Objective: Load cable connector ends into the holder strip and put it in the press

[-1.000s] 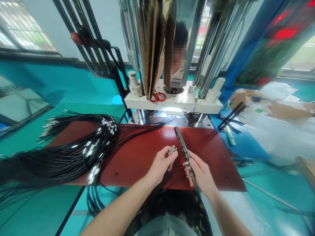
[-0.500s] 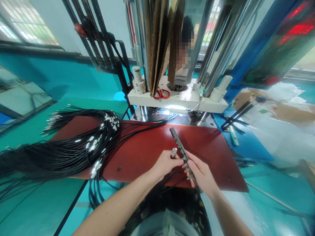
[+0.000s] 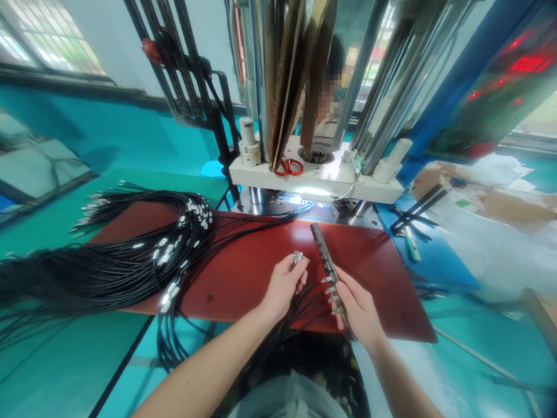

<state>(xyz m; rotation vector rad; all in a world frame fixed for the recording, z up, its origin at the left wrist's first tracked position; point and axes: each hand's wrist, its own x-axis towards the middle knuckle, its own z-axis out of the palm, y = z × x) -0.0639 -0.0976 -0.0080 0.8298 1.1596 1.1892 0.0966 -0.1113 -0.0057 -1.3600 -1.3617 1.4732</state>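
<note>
Red mat [image 3: 243,273], left hand [image 3: 282,284] pinching connector [image 3: 298,256], cable hidden below

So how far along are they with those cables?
Three metal cable ends already sit in the black strip held by the right hand. The left hand pinches another connector beside it. The strip's upper part looks unfilled, and a big cable bundle waits.

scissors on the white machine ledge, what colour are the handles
Red; the scissors show best in the head view, on the white ledge.
</note>
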